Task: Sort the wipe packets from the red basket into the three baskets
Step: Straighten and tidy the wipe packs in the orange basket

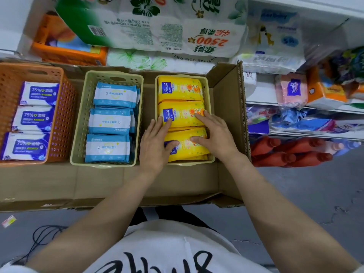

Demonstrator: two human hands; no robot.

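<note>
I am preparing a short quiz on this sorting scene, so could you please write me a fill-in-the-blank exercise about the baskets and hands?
1. Both hands, the left hand and the right hand, rest on the ____ packets.
2. The packets marked 75% lie in the ____ basket.
3. The middle basket shows ____ light blue packets on top.
4. All three baskets stand in a ____ box.

Missing words: yellow; orange; three; cardboard

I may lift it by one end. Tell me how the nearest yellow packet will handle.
The yellow packet looks soft: its film wrinkles under both hands, so it will probably sag. The glossy wrap may slip. Flat and stacked, it should not roll.
</note>
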